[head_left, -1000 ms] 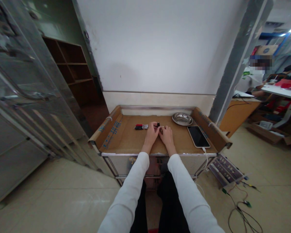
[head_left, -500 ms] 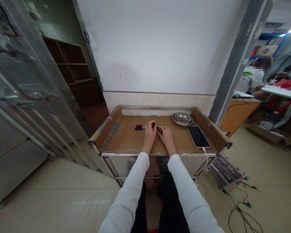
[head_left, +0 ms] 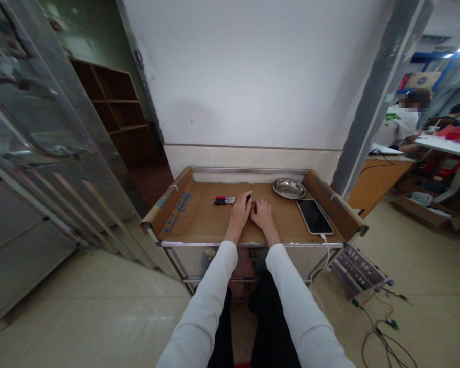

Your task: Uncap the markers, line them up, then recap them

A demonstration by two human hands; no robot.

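Note:
Over the middle of the cardboard-lined cart top (head_left: 207, 220), my left hand (head_left: 239, 212) is closed on a small black object (head_left: 249, 197) whose end shows at the fingertips. Close beside it on the right, my right hand (head_left: 263, 213) has its fingers curled down; what they hold, if anything, is hidden. Red and black pens (head_left: 224, 201) lie side by side just left of my left hand. A round metal dish (head_left: 289, 188) stands at the back right, and a phone (head_left: 314, 216) with a white cable lies in front of it.
Raised cardboard sides (head_left: 347, 212) edge the cart. A white wall (head_left: 245, 76) rises behind it. To the left is a metal door (head_left: 57, 117). A person (head_left: 402, 120) sits at the far right, and a device with cables (head_left: 360, 271) is on the floor.
My left hand has shifted slightly right, and the black object at its fingertips has turned more upright. The silvery piece by my right fingers is now mostly hidden.

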